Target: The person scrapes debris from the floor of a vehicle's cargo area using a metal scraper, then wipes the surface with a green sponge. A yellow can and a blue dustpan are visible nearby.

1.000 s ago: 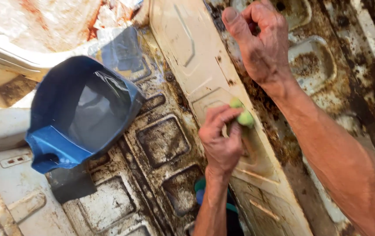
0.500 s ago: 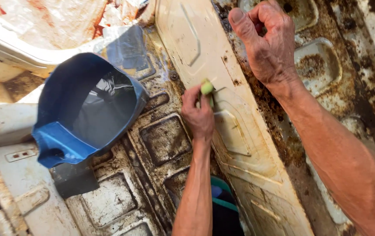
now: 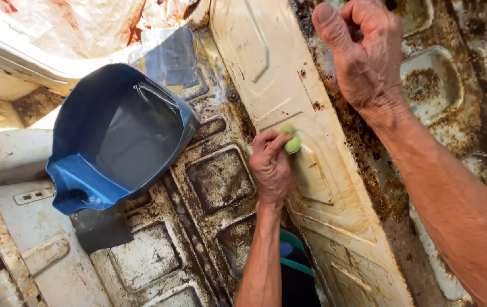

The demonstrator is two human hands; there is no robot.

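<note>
Item: scrubbing of a stamped sheet-metal floor, seen from above by the head camera.

Left hand (image 3: pixel 271 165): grip closed around a small pale-green scrubbing pad (image 3: pixel 292 140), fingers curled over it, only its upper end showing. The pad is pressed against the raised cream-coloured panel (image 3: pixel 266 62), about midway along its length, at the edge of an embossed recess.

Right hand (image 3: pixel 363 54): raised near the top of the frame, fingers curled into a loose fist with the thumb extended. Whether it holds anything cannot be told; nothing shows between the fingers. It hangs over the rusty strip (image 3: pixel 368 170) just right of the panel.

Surroundings: a blue plastic basin (image 3: pixel 78 182), tilted, with dark liquid inside, sits to the left on the ribbed floor (image 3: pixel 218 179). The floor's square recesses are caked with dark grime. A scrap of clear plastic sheet (image 3: pixel 167 54) lies just beyond the basin. Teal and blue cloth (image 3: pixel 292 261) shows below the left forearm.

State of work, as judged: the cream panel looks largely clean above and around the pad, with brown specks and streaks left along its edges and lower stretch. The recessed floor to the left and the corroded strip and pockets to the right appear untouched, heavily stained. Most of the visible surface therefore remains to be scrubbed.
</note>
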